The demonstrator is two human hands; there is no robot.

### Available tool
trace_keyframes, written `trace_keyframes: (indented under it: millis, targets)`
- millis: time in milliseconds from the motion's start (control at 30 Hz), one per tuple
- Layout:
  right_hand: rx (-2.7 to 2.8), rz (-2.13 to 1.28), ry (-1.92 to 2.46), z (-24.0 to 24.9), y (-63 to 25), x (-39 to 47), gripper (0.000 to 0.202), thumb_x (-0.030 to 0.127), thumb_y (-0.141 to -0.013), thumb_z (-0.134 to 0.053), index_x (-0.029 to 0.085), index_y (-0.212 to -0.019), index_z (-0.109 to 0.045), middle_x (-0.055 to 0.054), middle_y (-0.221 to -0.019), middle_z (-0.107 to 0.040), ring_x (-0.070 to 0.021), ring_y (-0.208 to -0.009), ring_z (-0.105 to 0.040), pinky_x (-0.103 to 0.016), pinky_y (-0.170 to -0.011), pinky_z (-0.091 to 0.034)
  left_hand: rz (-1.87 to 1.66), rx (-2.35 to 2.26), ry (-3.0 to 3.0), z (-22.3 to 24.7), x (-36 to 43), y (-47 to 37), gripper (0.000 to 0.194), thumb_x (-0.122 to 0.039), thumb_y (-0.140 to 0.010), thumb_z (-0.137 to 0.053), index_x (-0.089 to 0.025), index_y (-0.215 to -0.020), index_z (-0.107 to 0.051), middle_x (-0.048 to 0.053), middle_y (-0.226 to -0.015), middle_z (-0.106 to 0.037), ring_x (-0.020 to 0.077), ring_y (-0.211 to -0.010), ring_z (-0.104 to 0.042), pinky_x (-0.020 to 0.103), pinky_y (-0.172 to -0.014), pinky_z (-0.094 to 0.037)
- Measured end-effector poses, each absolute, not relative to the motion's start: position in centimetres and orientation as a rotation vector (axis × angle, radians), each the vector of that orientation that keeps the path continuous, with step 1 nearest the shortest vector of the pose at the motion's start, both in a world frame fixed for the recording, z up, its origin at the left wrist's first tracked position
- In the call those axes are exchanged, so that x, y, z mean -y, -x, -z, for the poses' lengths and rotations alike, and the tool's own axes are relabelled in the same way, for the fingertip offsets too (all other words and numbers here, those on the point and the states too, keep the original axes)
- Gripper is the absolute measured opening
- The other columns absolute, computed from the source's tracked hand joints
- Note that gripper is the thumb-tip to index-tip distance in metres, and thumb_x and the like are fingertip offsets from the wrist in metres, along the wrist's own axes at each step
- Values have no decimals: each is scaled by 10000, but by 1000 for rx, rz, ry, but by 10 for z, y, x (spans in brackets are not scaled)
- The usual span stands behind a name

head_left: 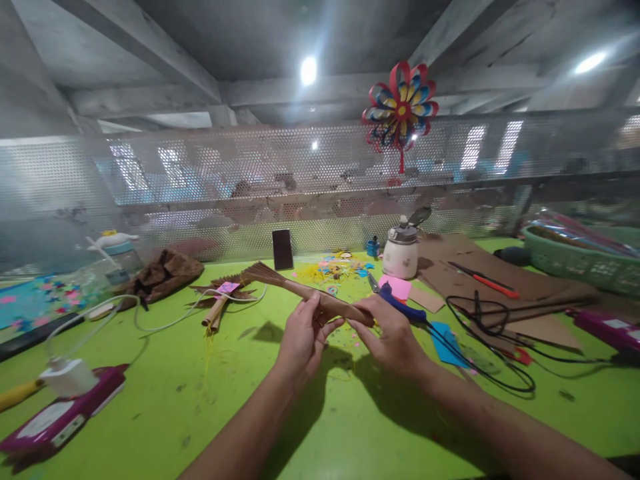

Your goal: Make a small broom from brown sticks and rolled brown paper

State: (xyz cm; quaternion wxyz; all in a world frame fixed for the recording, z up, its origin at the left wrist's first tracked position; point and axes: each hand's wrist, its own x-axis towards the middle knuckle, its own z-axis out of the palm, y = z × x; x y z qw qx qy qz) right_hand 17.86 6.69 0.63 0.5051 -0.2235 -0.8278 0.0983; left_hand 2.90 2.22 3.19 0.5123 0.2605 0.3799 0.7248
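A rolled piece of brown paper (297, 288), narrow like a tube and fanned into strips or pleats at its far left end, is held above the table. My left hand (301, 339) grips its middle, thumb on top and fingers beneath. At the near right end, my right hand (393, 333) pinches the roll between thumb and fingers. Just behind my right hand lies a blue corded tool (400, 305) with a pointed tip, resembling a glue gun. To the left, similar brown paper pieces (216, 312) lie with a pink square (228, 287) and yellow strings.
Toward the back of the green table (165, 413) stand a phone (283, 249) and a white jar (400, 257), near scattered colourful bits (333, 270). Black cord (493, 373), brown sheets (465, 257), a red cutter (493, 283) and a green basket (560, 260) occupy the right. A purple power strip (65, 413) lies left.
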Motion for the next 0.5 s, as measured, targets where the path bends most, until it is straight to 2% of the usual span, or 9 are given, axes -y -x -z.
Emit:
trace_keyframes:
  millis: [167, 333, 500]
  targets:
    - [2046, -215, 536, -7, -180, -65, 78, 183, -872, -497, 175, -915, -561, -62, -806, -559, -206, -766, -531, -324, -658, -435, -1708, -910, -603, -33, -22, -30, 74, -203, -837, -555, -138, -802, -566, 60, -741, -639, 136, -684, -631, 244, -627, -559]
    - [2062, -251, 549, -6, -181, -64, 89, 174, -860, -504, 172, -911, -576, -61, -809, -563, -199, -754, -531, -317, -652, -433, -1681, -927, -583, -35, -22, -28, 147, -222, -869, -504, -122, -809, -594, 74, -734, -647, 138, -661, -626, 250, -616, -548]
    - [1973, -520, 630, -3, -179, -62, 106, 227, -842, -547, 176, -918, -600, -42, -786, -597, -181, -719, -555, -307, -645, -440, -1692, -869, -641, -36, -22, -23, 167, -289, -846, -565, -143, -897, -629, 74, -854, -687, 165, -822, -647, 292, -780, -521]
